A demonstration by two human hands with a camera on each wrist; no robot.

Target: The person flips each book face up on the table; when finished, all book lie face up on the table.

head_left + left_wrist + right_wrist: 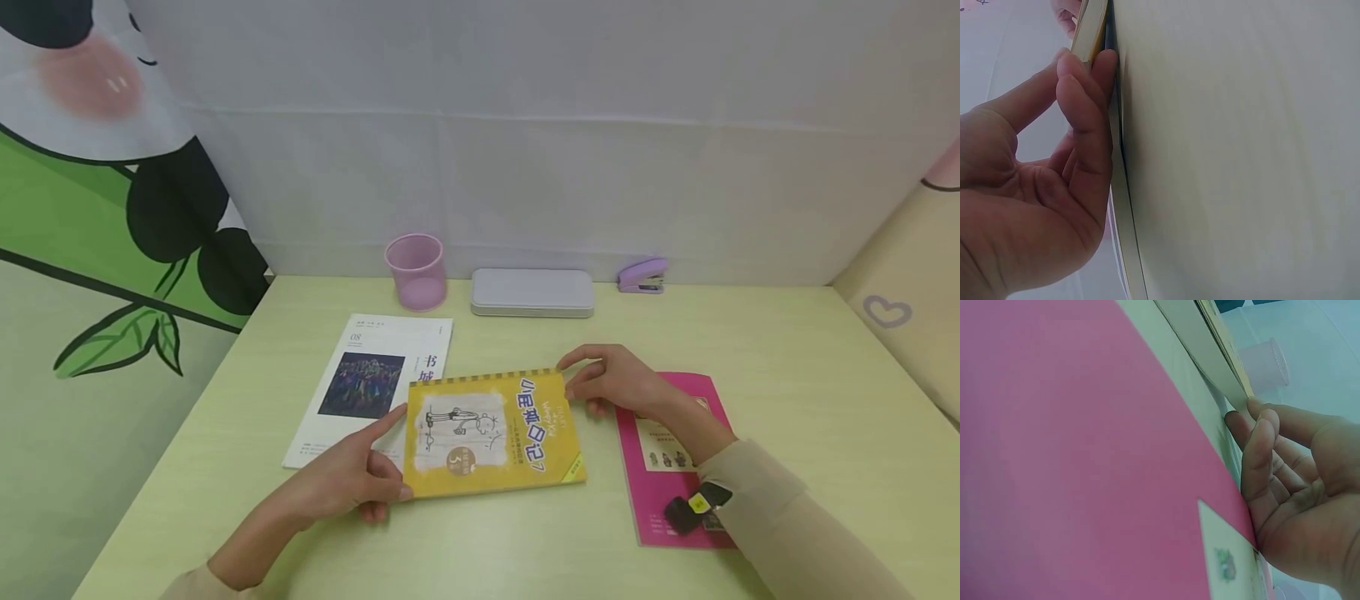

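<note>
Pale counter: left hand and right hand fingers pinch yellow book edges; shallow grip, may slip onto white magazine underneath.

The left hand reaches in from the lower left, forearm bare, index finger stretched forward and the other fingers curled at an edge, thumb on top, in a pinching grip; the right hand comes in from the lower right, its forearm in a beige sleeve with a small black and yellow device at the wrist; its fingers bend inward, thumb above, pinching an edge; both hands lie low over the tabletop, well apart from each other.
</note>
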